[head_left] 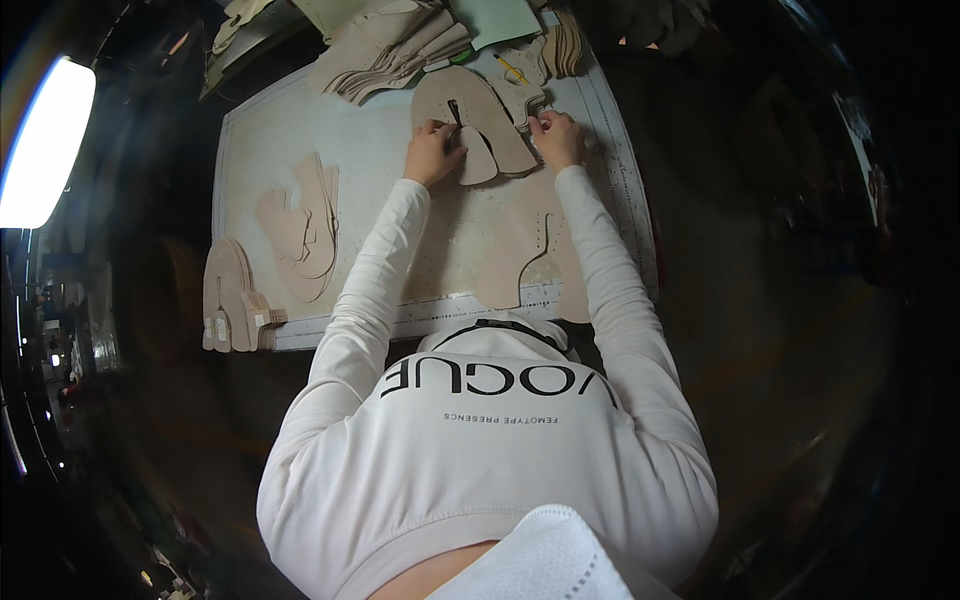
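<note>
Both hands rest on a tan horseshoe-shaped leather piece point(470, 120) at the far middle of the surface point(260, 150). The left hand point(430, 152) fingers pinch its inner tab; the right hand point(556, 138) fingers press its right edge. A stack of tan cutouts point(300, 235) lies well left.

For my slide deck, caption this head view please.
Both hands, left and right, press tan cut pieces on a cutting mat.

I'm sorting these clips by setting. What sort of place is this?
Probably a shoemaking workshop bench. Both hands, left hand and right hand, rest on a tan shoe-upper piece on a gridded cutting mat, with stacks of cut tan pieces and sole-shaped pieces around.
</note>
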Motion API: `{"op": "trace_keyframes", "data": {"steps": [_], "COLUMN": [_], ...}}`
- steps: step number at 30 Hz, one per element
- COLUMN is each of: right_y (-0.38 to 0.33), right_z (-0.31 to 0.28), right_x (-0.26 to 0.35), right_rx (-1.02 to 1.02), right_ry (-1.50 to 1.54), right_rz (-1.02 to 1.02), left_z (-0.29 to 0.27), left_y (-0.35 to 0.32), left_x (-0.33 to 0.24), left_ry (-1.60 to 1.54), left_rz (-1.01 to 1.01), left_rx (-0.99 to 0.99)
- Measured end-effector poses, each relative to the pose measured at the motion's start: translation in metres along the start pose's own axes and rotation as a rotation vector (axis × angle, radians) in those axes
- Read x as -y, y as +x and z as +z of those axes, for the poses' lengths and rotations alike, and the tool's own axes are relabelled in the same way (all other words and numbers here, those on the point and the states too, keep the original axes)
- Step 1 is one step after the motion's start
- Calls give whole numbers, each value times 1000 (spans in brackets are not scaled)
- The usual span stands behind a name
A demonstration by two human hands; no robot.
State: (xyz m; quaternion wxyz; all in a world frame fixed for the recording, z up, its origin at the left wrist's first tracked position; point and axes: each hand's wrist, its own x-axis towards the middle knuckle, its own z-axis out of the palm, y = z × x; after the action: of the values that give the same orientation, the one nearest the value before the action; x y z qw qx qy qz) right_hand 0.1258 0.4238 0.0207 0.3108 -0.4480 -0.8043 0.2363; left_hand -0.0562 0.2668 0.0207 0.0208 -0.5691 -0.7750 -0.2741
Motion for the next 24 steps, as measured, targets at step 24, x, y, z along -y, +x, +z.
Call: {"op": "trace_keyframes", "data": {"steps": [24], "right_y": [17], "right_z": [-76], "right_x": [53], "right_rx": [-102], "right_ry": [559], "right_rz": [-196], "left_z": [3], "left_y": [12], "left_x": [10], "left_ry": [-202], "left_rz": [-10], "left_rx": [27]}}
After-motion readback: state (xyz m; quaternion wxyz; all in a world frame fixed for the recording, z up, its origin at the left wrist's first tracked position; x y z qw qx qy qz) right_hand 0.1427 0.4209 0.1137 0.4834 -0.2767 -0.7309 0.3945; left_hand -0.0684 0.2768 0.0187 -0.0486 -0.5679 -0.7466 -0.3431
